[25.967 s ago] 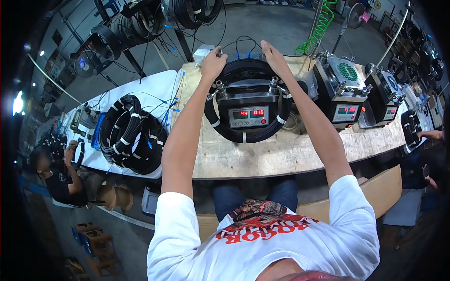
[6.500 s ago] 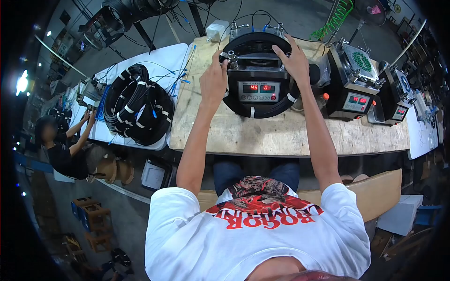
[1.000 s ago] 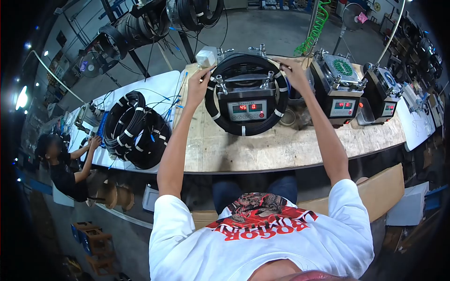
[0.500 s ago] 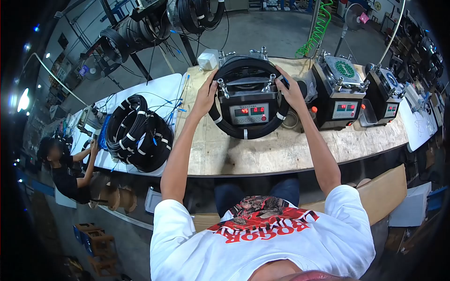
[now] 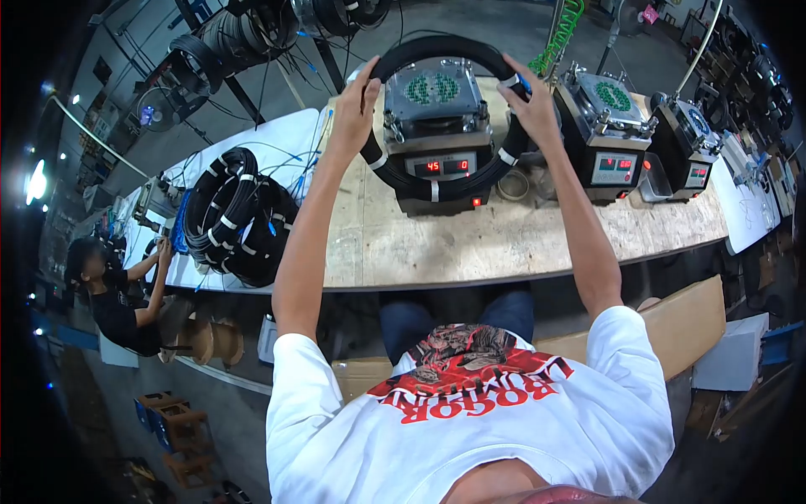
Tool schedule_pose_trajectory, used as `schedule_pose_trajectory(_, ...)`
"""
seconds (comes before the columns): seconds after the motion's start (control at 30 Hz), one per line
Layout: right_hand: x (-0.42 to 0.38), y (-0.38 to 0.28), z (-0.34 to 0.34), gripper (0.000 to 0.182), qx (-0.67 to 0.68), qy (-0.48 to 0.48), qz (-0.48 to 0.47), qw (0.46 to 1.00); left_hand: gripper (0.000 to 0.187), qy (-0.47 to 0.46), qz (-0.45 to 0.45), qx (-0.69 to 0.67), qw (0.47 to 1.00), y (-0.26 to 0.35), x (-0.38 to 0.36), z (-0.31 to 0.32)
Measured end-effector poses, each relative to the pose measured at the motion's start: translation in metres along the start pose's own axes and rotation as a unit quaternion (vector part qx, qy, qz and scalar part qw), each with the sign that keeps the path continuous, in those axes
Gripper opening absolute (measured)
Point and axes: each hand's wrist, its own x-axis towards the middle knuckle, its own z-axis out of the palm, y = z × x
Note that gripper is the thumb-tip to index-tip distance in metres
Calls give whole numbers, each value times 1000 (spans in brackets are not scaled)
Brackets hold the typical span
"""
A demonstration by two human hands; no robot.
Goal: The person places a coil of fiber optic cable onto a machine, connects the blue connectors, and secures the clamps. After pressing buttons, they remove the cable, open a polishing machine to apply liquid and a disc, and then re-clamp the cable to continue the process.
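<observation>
A large ring-shaped coil of black cable [image 5: 472, 185], bound with white tape bands, is held up in front of the middle machine [image 5: 437, 109]. My left hand [image 5: 356, 109] is closed around the coil's left side, and my right hand [image 5: 533, 105] grips its upper right. Through the ring I see the machine's top plate with green round patterns. Its lit red display [image 5: 434, 165] reads 45 and 0. The coil's lower edge crosses the machine's front just under that display.
Several black cable coils [image 5: 225, 210] are piled on a white table at left. Two similar machines [image 5: 609, 134] [image 5: 688, 143] stand on the wooden bench [image 5: 520, 252] at right. A tape roll [image 5: 512, 185] lies beside the middle machine. A co-worker [image 5: 122, 294] works at far left.
Both hands have raised the coil and moved it away from me, uncovering the machine's patterned top plate. The middle display's right-hand reading now shows 0 instead of 0.0.
</observation>
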Motion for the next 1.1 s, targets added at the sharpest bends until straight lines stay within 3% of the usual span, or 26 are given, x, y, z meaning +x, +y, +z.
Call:
schedule_pose_trajectory(0.03, -3, -12, -7, 53, -24, -2, 6, 1000, 50, -34, -60, 0, 998, 16, -6, -9)
schedule_pose_trajectory(0.17, -67, -41, -16, 52, -64, -23, 16, 998, 62, -1, -12, 53, 999, 41, -67, -11)
schedule_pose_trajectory(0.2, -84, -47, -17, 52, -62, -27, 8, 998, 55, -2, -24, 60, 998, 43, -89, -9)
schedule_pose_trajectory(0.33, -165, -63, -15, 49, -43, -129, 116, 984, 47, -47, -69, 107, 991, 38, -184, 3)
schedule_pose_trajectory(0.4, -203, -49, -6, 49, -49, -182, 172, 967, 45, -92, -158, 71, 981, 43, -225, 9)
schedule_pose_trajectory(0.43, -224, -33, 3, 50, -38, -180, 147, 972, 45, -105, -187, 67, 974, 41, -243, 14)
schedule_pose_trajectory(0.57, -253, -29, 14, 47, -117, -309, 247, 911, 47, -182, -246, 135, 943, 17, -294, 35)
schedule_pose_trajectory(0.7, -260, -13, 27, 43, -214, -378, 216, 874, 42, -276, -279, 237, 889, 22, -287, 43)
schedule_pose_trajectory(0.8, -256, -4, 31, 39, -268, -396, 169, 862, 42, -272, -182, 314, 891, 9, -287, 50)
schedule_pose_trajectory(0.93, -246, 5, 33, 36, -288, -438, 143, 840, 38, -273, -167, 336, 886, 5, -278, 53)
schedule_pose_trajectory(1.1, -240, 22, 36, 43, -270, -384, 171, 866, 41, -297, -187, 317, 881, -11, -266, 58)
